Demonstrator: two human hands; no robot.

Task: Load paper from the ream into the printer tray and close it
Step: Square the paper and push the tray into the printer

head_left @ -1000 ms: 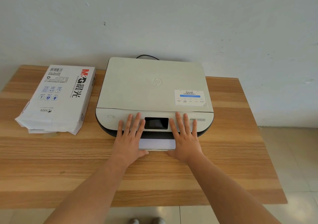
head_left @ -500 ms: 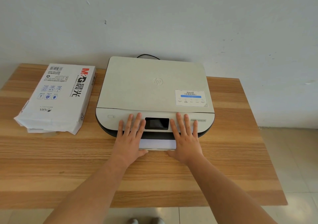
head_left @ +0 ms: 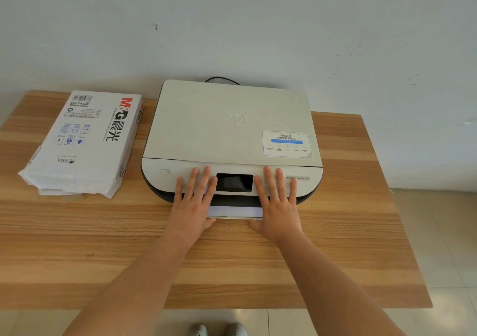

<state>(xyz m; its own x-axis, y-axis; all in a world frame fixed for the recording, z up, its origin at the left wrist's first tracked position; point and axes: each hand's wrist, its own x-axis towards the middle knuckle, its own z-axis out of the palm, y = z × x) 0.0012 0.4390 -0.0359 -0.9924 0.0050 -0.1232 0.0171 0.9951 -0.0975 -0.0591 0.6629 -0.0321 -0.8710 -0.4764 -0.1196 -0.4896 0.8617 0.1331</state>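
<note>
A white flatbed printer (head_left: 232,126) sits at the middle back of the wooden table (head_left: 77,232). Its paper tray (head_left: 235,213) sticks out a little at the front, with white sheets showing in it. My left hand (head_left: 195,201) lies flat with fingers spread on the printer's front panel, left of the dark screen (head_left: 234,182), its thumb at the tray's front edge. My right hand (head_left: 277,204) lies the same way to the right of the screen. Neither hand grips anything. The white paper ream (head_left: 85,142), its near end torn open, rests left of the printer.
A black cable (head_left: 222,78) runs from behind the printer along the white wall (head_left: 232,25). The table's right edge borders a tiled floor (head_left: 444,232). My shoes (head_left: 219,330) show below the table's front edge.
Both hands stay flat on the printer front. The tray looks pushed in very slightly; the view has shifted a little.
</note>
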